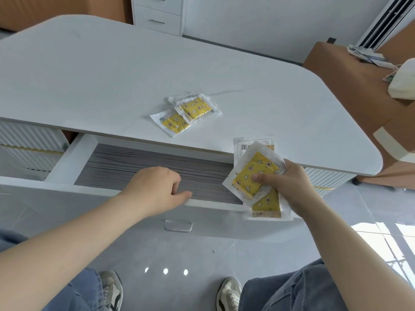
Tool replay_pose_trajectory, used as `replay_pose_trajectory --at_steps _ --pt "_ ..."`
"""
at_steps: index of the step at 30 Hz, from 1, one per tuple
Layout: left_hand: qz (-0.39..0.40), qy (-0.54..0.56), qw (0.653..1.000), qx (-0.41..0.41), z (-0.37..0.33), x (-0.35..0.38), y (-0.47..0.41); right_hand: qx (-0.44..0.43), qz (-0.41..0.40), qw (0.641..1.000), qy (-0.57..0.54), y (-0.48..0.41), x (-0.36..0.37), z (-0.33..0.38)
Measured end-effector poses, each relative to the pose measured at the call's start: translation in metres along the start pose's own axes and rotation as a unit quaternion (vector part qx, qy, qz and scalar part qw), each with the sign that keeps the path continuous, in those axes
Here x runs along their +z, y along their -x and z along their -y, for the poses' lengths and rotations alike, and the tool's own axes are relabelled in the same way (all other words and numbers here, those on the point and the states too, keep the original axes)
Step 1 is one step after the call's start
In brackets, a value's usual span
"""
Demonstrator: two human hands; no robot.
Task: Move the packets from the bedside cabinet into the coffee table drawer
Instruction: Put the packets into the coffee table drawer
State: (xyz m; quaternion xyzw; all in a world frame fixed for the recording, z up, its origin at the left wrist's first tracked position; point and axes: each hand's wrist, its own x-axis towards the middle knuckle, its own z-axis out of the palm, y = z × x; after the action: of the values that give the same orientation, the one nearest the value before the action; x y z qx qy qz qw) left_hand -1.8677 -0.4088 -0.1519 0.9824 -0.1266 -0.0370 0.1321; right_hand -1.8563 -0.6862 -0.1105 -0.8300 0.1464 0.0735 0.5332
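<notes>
The coffee table drawer [139,167] is pulled out, showing a bare grey wood-grain bottom. My left hand [155,189] rests on its front edge, fingers curled over the rim. My right hand [289,185] grips a fanned bunch of yellow patterned packets [253,176] in clear wrappers, held over the drawer's right end. Two more yellow packets [186,114] lie overlapping on the white table top [89,75], just behind the drawer.
A metal handle [178,225] sits on the drawer front. A brown cabinet [350,86] with papers and a cream cushion stands at the right. A white chest of drawers [157,14] is behind the table. My knees and shoes are below.
</notes>
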Motion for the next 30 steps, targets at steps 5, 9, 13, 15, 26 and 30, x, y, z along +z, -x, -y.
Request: replay_pose_trajectory --at_steps 5,9,13,15,26,30 --pt "0.039 -0.004 0.999 0.002 -0.002 0.002 0.002 0.001 -0.014 0.998 0.058 -0.028 0.000 -0.003" --pt "0.081 -0.006 0.997 0.016 -0.004 0.005 0.007 0.025 0.037 0.986 0.162 -0.037 0.014 -0.019" --pt "0.111 0.000 0.994 0.021 -0.005 0.008 0.013 0.059 0.062 0.974 0.208 -0.049 0.024 -0.032" --pt "0.119 -0.005 0.992 0.028 -0.007 0.010 0.015 0.073 0.061 0.967 0.235 -0.055 0.026 -0.039" --pt "0.146 -0.004 0.988 0.051 -0.012 0.015 0.016 0.077 0.014 0.912 0.402 -0.064 0.030 -0.070" --pt "0.151 0.002 0.987 0.056 -0.009 0.017 0.015 0.073 -0.009 0.891 0.448 -0.060 0.030 -0.064"
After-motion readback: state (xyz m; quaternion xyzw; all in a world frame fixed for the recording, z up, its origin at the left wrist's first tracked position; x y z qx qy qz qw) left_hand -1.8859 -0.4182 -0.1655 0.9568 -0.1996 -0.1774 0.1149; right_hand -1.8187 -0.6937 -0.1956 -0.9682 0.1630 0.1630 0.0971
